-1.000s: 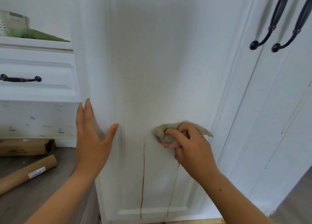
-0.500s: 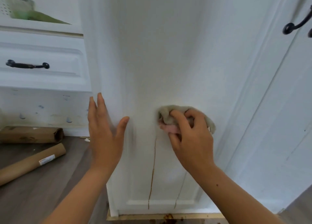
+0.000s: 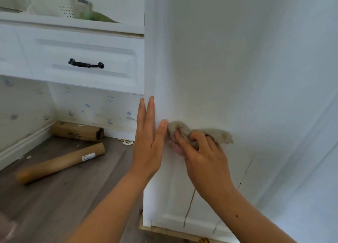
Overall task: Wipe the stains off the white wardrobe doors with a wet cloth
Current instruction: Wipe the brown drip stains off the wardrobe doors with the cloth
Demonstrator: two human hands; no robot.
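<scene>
A white wardrobe door (image 3: 228, 68) fills the middle and right of the head view. My right hand (image 3: 203, 156) grips a crumpled beige cloth (image 3: 217, 133) and holds it against the lower part of the door. A thin brown drip stain (image 3: 190, 206) runs down the door below that hand, and a fainter dark streak (image 3: 246, 171) lies to its right. My left hand (image 3: 149, 138) rests flat with straight fingers on the door's left edge, its thumb next to the cloth.
Left of the door is a white drawer (image 3: 86, 63) with a black handle (image 3: 86, 64), under a shelf holding a white basket (image 3: 67, 8). Two brown cardboard tubes (image 3: 60, 164) lie on the grey wood floor (image 3: 64, 197). A wooden strip (image 3: 164, 231) runs under the door.
My right hand has carried the cloth leftward across the door toward my left thumb. The view has swung left, and the dark door handles at upper right have left the frame.
</scene>
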